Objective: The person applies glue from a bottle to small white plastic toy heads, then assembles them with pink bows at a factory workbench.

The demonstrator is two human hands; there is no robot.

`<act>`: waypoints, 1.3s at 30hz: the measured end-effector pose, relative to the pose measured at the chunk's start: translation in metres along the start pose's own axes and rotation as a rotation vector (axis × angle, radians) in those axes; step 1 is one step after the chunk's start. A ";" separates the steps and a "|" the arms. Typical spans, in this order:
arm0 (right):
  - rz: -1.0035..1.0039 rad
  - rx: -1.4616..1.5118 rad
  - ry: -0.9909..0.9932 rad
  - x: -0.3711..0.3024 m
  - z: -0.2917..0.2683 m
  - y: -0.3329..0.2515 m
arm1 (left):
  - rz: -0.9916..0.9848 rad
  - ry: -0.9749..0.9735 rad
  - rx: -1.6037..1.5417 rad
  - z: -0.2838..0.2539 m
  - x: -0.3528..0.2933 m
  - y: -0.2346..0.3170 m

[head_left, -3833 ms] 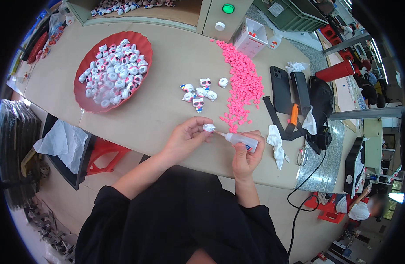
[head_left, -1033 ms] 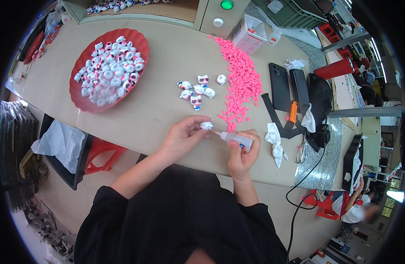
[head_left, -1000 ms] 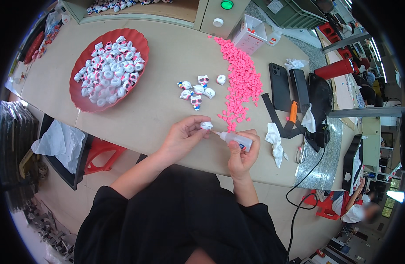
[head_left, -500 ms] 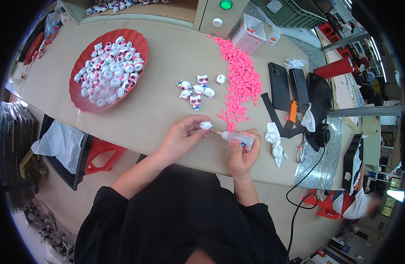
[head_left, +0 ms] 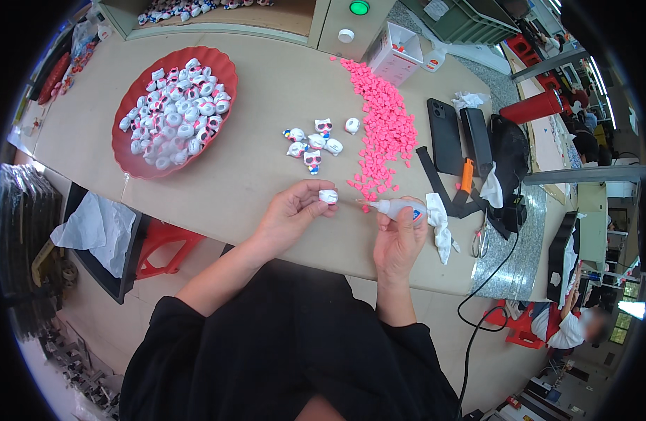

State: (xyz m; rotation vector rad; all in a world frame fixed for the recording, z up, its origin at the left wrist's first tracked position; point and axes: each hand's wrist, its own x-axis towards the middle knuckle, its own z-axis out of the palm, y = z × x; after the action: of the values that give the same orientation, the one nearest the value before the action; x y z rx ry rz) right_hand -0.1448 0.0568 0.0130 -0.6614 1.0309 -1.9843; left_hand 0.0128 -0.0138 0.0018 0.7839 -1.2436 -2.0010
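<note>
Between the thumb and fingers of my left hand (head_left: 295, 212) is a small white cat-shaped figurine head (head_left: 328, 197). My right hand (head_left: 398, 242) is wrapped round a translucent glue bottle (head_left: 401, 209), tilted sideways. Its thin nozzle points left, apart from the head and near the lower end of a spread of small pink pieces (head_left: 386, 119). Beyond my hands lie several white cat figurines (head_left: 312, 161), some with dark glasses and blue bodies. One loose white head (head_left: 351, 126) sits to their right.
A red scalloped bowl (head_left: 228, 77) full of white heads stands at the left. Toward the right are a white box (head_left: 394, 59), a black phone (head_left: 445, 137), an orange-handled tool (head_left: 467, 175), crumpled tissue (head_left: 441, 228) and scissors (head_left: 481, 242). A black cable (head_left: 488, 277) hangs off the table.
My right hand has drawn the glue bottle to the right, away from the head. In my left fingers the head has turned a little, and the left hand stays nearly in place.
</note>
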 end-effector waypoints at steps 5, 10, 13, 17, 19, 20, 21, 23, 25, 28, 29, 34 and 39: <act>0.168 0.213 0.069 0.002 -0.007 -0.005 | -0.009 0.005 0.002 0.000 -0.001 0.001; 0.259 0.093 0.053 0.002 -0.012 -0.024 | -0.004 0.003 -0.015 0.000 -0.001 -0.001; 0.081 -0.376 -0.058 0.005 -0.031 -0.033 | 0.008 0.013 -0.036 0.000 -0.002 -0.001; 0.239 -0.515 -0.155 0.007 -0.033 -0.047 | -0.006 0.012 -0.015 -0.002 -0.003 -0.001; 0.265 -0.560 -0.161 0.007 -0.034 -0.048 | 0.000 0.012 -0.016 0.000 -0.002 -0.001; 0.227 -0.587 -0.182 0.005 -0.035 -0.044 | 0.001 0.015 -0.024 0.000 -0.002 0.000; 0.188 -0.613 -0.202 0.005 -0.036 -0.040 | 0.003 0.018 -0.032 0.000 -0.002 0.001; 0.167 -0.595 -0.189 0.005 -0.036 -0.035 | 0.004 0.014 -0.039 0.000 -0.003 0.000; 0.146 -0.577 -0.174 0.010 -0.037 -0.034 | 0.003 0.010 -0.046 0.000 -0.002 0.000; -0.256 -1.297 -0.553 0.032 -0.035 -0.034 | -0.015 0.005 -0.035 0.000 -0.002 0.002; -0.301 -1.316 -0.645 0.038 -0.032 -0.032 | -0.016 0.003 -0.030 0.000 -0.002 0.002; -0.362 -1.338 -0.857 0.053 -0.024 -0.028 | -0.018 -0.002 -0.026 -0.001 -0.002 0.001; -0.313 -1.434 -1.008 0.056 -0.014 -0.032 | -0.035 -0.007 -0.041 0.000 -0.002 0.003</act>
State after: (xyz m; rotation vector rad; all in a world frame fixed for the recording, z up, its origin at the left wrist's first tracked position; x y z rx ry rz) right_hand -0.1988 0.0275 0.0370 -2.3194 1.5360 -0.5061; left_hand 0.0147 -0.0132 0.0052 0.7848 -1.1962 -2.0522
